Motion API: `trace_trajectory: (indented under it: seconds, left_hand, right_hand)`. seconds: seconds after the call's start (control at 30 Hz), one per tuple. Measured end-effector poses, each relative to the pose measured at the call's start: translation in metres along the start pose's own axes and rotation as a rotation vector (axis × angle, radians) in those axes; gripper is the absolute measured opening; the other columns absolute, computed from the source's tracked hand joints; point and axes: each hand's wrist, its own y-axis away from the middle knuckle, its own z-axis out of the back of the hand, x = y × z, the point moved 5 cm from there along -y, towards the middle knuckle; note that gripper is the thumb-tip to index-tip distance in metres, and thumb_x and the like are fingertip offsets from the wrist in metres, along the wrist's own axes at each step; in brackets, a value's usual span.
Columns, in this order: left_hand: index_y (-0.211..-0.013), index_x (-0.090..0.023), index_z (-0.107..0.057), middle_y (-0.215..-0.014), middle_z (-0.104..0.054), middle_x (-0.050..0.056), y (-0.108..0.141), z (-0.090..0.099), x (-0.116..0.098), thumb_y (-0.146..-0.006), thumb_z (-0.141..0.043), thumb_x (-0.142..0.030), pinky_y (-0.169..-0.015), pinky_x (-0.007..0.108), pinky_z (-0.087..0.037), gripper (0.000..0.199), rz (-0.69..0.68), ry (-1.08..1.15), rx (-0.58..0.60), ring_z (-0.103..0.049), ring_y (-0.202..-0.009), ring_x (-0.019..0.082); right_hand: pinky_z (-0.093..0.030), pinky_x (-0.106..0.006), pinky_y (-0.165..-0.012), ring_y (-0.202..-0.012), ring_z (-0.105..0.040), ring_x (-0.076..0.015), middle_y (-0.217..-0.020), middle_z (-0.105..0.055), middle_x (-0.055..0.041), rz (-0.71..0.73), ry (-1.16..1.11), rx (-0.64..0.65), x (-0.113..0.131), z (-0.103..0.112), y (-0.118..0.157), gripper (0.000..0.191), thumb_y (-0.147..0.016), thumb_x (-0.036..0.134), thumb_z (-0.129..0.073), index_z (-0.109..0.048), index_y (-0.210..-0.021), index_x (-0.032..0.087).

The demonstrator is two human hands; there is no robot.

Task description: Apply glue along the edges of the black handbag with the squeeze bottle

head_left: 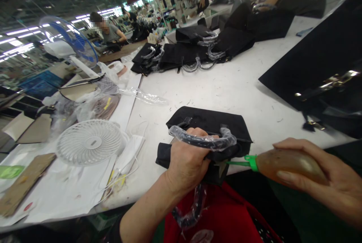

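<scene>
A black handbag (209, 116) lies at the table's front edge, its handles wrapped in clear plastic. My left hand (188, 158) is closed on the handbag, reaching under one wrapped handle (206, 141); its fingertips are hidden. The other handle (192, 211) hangs down over red cloth at my lap. In my right hand (319, 182) is a squeeze bottle (288, 165) of brownish fluid with a green cap. Its thin green nozzle (239, 163) points left and meets the handbag near my left hand's fingers; exact contact I cannot tell.
More black bags (183, 52) with wrapped handles lie across the table's back. A large black bag (325, 62) with metal fittings stands right. A small white fan (90, 143), a white mask (131, 152) and a cardboard strip (25, 182) are left. Co-workers (109, 32) sit beyond.
</scene>
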Motion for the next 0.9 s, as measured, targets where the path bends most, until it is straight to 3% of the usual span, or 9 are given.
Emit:
trace_trajectory:
  seconds: [0.37,0.5,0.63,0.8,0.9]
  left_hand:
    - [-0.101,-0.021,-0.067,-0.085,-0.06,0.003,0.003,-0.001,-0.006,-0.093,-0.048,-0.015,-0.065,0.028,-0.043,0.021,0.009,-0.077,0.081,-0.053,-0.076,0.017]
    - [-0.094,-0.019,-0.068,-0.081,-0.059,0.003,0.004,-0.001,-0.009,-0.097,-0.045,-0.018,-0.061,0.026,-0.042,0.022,-0.007,-0.104,0.052,-0.052,-0.072,0.016]
    - [-0.096,-0.02,-0.067,-0.081,-0.059,0.003,0.005,-0.002,-0.01,-0.098,-0.045,-0.019,-0.061,0.026,-0.042,0.022,0.0,-0.119,0.041,-0.052,-0.072,0.016]
    - [-0.092,-0.019,-0.067,-0.079,-0.058,0.002,0.004,-0.002,-0.013,-0.097,-0.046,-0.018,-0.059,0.027,-0.042,0.022,-0.017,-0.154,0.031,-0.051,-0.07,0.016]
    - [-0.096,-0.019,-0.066,-0.08,-0.058,0.003,0.004,-0.002,-0.013,-0.097,-0.046,-0.017,-0.059,0.026,-0.043,0.021,-0.037,-0.159,0.015,-0.052,-0.07,0.015]
  right_hand:
    - [-0.055,-0.018,-0.052,-0.069,-0.068,-0.0182,-0.09,-0.07,0.004,0.062,0.088,-0.011,0.01,-0.003,0.011,0.039,-0.078,0.058,-0.067,-0.057,-0.108,0.033]
    - [-0.058,-0.018,-0.062,-0.081,-0.071,-0.0201,-0.1,-0.07,0.0039,0.1,0.062,-0.034,0.014,-0.005,0.016,0.04,-0.081,0.059,-0.063,-0.056,-0.112,0.035]
    - [-0.056,-0.018,-0.053,-0.07,-0.069,-0.0191,-0.089,-0.07,0.0038,0.075,0.12,-0.035,0.013,-0.005,0.019,0.039,-0.079,0.059,-0.065,-0.056,-0.108,0.035]
    - [-0.061,-0.021,-0.071,-0.093,-0.07,-0.0233,-0.111,-0.069,0.0033,0.054,0.065,-0.005,0.015,-0.003,0.027,0.044,-0.08,0.059,-0.062,-0.054,-0.119,0.038]
    - [-0.061,-0.022,-0.067,-0.087,-0.071,-0.0246,-0.104,-0.07,0.0041,0.025,0.075,-0.04,0.016,-0.001,0.031,0.045,-0.074,0.059,-0.067,-0.058,-0.113,0.04]
